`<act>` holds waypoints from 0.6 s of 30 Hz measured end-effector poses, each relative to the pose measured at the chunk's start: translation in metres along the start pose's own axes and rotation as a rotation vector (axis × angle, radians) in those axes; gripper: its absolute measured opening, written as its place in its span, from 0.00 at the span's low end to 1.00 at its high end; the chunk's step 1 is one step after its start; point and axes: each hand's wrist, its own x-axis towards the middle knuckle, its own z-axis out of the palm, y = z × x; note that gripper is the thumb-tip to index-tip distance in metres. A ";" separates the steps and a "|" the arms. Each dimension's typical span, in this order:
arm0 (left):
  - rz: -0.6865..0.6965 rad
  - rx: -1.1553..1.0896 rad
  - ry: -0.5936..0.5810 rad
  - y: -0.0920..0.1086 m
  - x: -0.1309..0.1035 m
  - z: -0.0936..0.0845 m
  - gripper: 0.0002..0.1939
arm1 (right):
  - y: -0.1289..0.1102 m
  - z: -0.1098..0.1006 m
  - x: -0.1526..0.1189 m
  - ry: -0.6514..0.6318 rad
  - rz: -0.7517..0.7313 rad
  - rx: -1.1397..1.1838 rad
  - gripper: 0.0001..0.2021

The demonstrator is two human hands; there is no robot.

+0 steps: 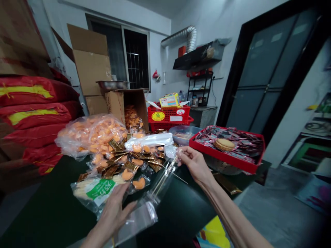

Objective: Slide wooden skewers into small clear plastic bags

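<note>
My right hand pinches the upper ends of a few thin wooden sticks, above the dark green table. The sticks run down to a stack of clear plastic bags; whether they are inside one is hard to tell. Close to the right fingertips is a small clear packet. My left hand has its thumb and fingers apart, beside the clear bags and over the edge of a stick pack with a green label. Orange pieces in clear wrappers and gold-brown sachets lie just beyond it.
At right, a red box holds many small sachets, with round biscuits on top. A big bag of orange pieces, an open carton, a blue bowl and red crates line the back. Red sacks are stacked left.
</note>
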 end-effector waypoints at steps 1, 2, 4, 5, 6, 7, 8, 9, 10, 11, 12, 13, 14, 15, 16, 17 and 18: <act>-0.038 -0.091 0.015 0.020 0.012 -0.003 0.25 | -0.003 0.007 -0.004 -0.040 0.003 0.000 0.15; -0.078 -0.192 0.023 0.041 0.024 -0.003 0.25 | -0.006 0.014 -0.009 -0.072 0.010 0.006 0.15; -0.092 -0.390 -0.036 0.077 0.044 0.001 0.23 | -0.009 0.026 -0.020 -0.108 0.032 0.030 0.17; -0.081 -0.497 -0.080 0.091 0.051 0.005 0.21 | -0.010 0.029 -0.024 -0.114 0.043 0.039 0.18; -0.075 -0.586 -0.117 0.101 0.056 0.010 0.18 | -0.010 0.031 -0.029 -0.119 0.052 0.041 0.19; -0.078 -0.668 -0.153 0.108 0.059 0.016 0.16 | -0.011 0.031 -0.033 -0.130 0.058 0.030 0.19; -0.094 -0.735 -0.187 0.112 0.060 0.022 0.17 | -0.011 0.028 -0.036 -0.143 0.062 0.006 0.18; -0.122 -0.786 -0.212 0.113 0.060 0.027 0.18 | -0.012 0.024 -0.039 -0.153 0.064 -0.033 0.18; -0.155 -0.828 -0.234 0.113 0.059 0.031 0.19 | -0.013 0.019 -0.041 -0.156 0.064 -0.084 0.16; -0.189 -0.860 -0.256 0.112 0.057 0.035 0.19 | -0.014 0.013 -0.043 -0.153 0.063 -0.151 0.15; -0.215 -0.885 -0.276 0.111 0.056 0.038 0.20 | -0.015 0.006 -0.046 -0.142 0.051 -0.231 0.13; -0.233 -0.900 -0.298 0.111 0.055 0.040 0.21 | -0.016 0.000 -0.048 -0.132 0.025 -0.325 0.10; -0.240 -0.913 -0.322 0.111 0.055 0.043 0.21 | -0.018 -0.007 -0.050 -0.121 -0.014 -0.423 0.09; -0.238 -0.928 -0.350 0.112 0.054 0.045 0.21 | -0.020 -0.012 -0.052 -0.114 -0.057 -0.519 0.08; -0.233 -0.943 -0.383 0.114 0.054 0.048 0.20 | -0.022 -0.017 -0.054 -0.105 -0.100 -0.603 0.08; -0.227 -0.960 -0.412 0.116 0.053 0.051 0.20 | -0.024 -0.021 -0.056 -0.084 -0.136 -0.670 0.10; -0.222 -0.979 -0.439 0.118 0.052 0.054 0.19 | -0.026 -0.025 -0.058 -0.050 -0.159 -0.712 0.11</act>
